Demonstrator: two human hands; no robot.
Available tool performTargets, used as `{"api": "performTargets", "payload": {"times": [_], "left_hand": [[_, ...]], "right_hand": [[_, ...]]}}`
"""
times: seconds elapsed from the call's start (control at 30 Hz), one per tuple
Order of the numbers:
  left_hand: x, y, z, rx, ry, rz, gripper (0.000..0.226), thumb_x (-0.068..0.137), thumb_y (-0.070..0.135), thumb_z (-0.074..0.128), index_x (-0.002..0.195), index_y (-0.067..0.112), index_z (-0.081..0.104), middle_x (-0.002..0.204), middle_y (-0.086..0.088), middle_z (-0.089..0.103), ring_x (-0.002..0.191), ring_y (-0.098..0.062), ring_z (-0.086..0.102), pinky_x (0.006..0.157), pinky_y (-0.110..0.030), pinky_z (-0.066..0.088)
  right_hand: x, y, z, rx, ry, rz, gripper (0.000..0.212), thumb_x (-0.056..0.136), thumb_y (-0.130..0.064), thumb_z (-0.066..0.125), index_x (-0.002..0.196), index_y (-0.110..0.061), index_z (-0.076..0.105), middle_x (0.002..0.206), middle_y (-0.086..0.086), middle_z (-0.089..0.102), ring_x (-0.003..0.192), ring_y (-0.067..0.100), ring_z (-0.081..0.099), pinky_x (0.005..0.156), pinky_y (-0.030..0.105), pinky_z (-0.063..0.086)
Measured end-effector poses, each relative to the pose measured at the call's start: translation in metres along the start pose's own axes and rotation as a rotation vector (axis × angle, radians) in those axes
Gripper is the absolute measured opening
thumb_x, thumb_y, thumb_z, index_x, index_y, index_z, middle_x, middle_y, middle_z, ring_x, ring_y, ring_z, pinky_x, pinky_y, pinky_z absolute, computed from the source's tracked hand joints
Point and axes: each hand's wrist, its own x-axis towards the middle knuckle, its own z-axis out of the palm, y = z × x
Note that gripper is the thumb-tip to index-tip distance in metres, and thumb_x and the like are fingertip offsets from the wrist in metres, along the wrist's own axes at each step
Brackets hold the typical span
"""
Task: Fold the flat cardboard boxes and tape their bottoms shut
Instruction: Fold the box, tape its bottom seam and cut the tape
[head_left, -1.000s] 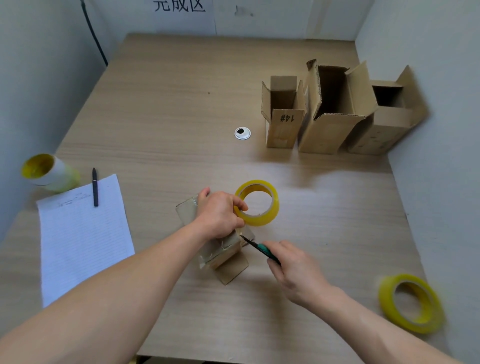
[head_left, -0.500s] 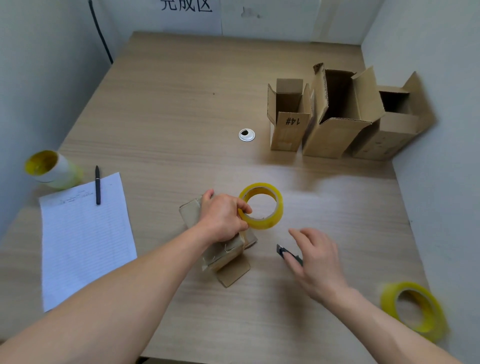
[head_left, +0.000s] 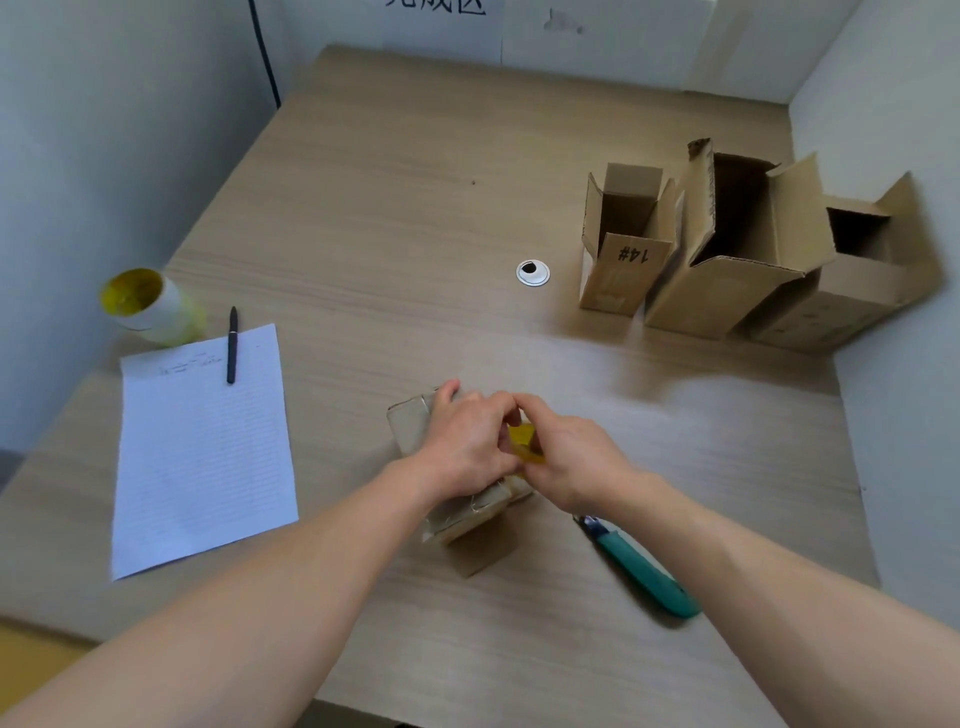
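Observation:
A small cardboard box (head_left: 410, 423) lies on the wooden table (head_left: 363, 208), near the front middle. My left hand (head_left: 465, 447) lies over it with curled fingers and holds it down. A yellow tape roll (head_left: 523, 437) sits against the box, mostly hidden between my hands. My right hand (head_left: 574, 457) grips this roll from the right, its fingers meeting those of my left hand. A teal utility knife (head_left: 641, 569) lies loose on the table just under my right wrist.
Three folded open-topped boxes stand at the back right: a narrow one marked 14# (head_left: 621, 260), a taller one (head_left: 727, 280) and one against the wall (head_left: 852, 296). At the left lie a lined sheet (head_left: 202, 447), a pen (head_left: 231, 345) and a yellow-cored roll (head_left: 148, 306). A desk grommet (head_left: 533, 273) sits mid-table.
My right hand has laid the teal knife on the table and moved up to the tape roll. My left hand stayed on the small box.

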Motion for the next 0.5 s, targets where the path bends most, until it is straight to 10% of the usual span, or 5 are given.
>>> {"api": "performTargets", "payload": {"times": [0.33,0.5], "left_hand": [[-0.011,-0.011,0.002,-0.130,0.123,0.098,0.041,0.065,0.024,0.044,0.104,0.013,0.049,0.087,0.007,0.045,0.087,-0.019,0.040,0.112,-0.036,0.013],[-0.014,-0.013,0.003,-0.158,0.122,0.142,0.041,0.063,0.021,0.042,0.103,0.013,0.048,0.087,0.005,0.043,0.085,-0.018,0.037,0.115,-0.040,0.013]], "right_hand": [[0.011,0.001,0.004,-0.140,-0.116,-0.112,0.022,0.087,-0.027,0.048,0.103,-0.036,0.060,0.102,-0.006,0.058,0.104,0.023,0.056,0.078,0.038,0.033],[0.017,0.000,0.020,-0.459,0.122,-0.166,0.007,0.071,-0.029,0.068,0.077,-0.027,0.068,0.076,0.000,0.057,0.077,0.030,0.060,0.071,0.037,0.034]]}}
